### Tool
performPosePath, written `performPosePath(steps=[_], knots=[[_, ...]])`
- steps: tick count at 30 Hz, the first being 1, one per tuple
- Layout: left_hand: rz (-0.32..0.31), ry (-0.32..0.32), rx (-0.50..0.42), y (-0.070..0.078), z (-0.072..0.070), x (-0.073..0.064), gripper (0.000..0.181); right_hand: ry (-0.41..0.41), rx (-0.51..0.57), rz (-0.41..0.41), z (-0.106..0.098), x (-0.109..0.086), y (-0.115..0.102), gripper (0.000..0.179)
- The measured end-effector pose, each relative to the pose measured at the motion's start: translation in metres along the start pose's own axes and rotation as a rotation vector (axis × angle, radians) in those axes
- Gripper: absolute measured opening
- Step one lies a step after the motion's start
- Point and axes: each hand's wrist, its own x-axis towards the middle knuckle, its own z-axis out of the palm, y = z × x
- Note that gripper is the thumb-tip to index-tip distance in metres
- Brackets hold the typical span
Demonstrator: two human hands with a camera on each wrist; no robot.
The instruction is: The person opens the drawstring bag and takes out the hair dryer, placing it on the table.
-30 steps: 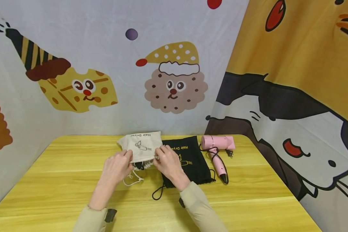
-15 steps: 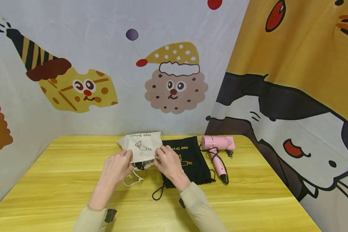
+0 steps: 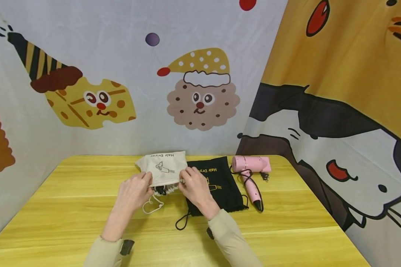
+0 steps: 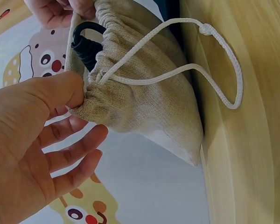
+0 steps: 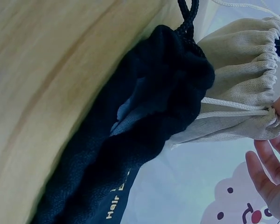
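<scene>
Head view: left hand and right hand are together on the cream bag, which sits just ahead of and between them, its gathered mouth turned back toward the wrists. Left hand pinches one end of the rim with the thumb — remaining fingers loosely fanned. Right hand pinches the opposite end. Between the two grips I make out a dark cord-like piece showing in the mouth; what it belongs to is hidden by cloth. White drawstring loops out slack on the left hand's inner side. Black bag lies partly beneath and beside the right hand; pink hair dryer rests on the bench, beyond that hand's outer side, untouched.

My read: step in hand is working the cream bag's mouth, spreading or settling the rim; can't tell which. Next move probably calls for getting the dark piece fully inside, then freeing one hand for the drawstring — other hand steadying the cloth.
</scene>
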Motion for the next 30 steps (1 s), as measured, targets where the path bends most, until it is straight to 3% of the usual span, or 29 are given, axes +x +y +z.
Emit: performPosePath(steps=[30], knots=[[-0.033, -0.008, -0.018, -0.0028, -0.002, -0.0006, 0.018, 0.003, -0.009, 0.004, -0.0019, -0.0015, 0.0033, 0.015]])
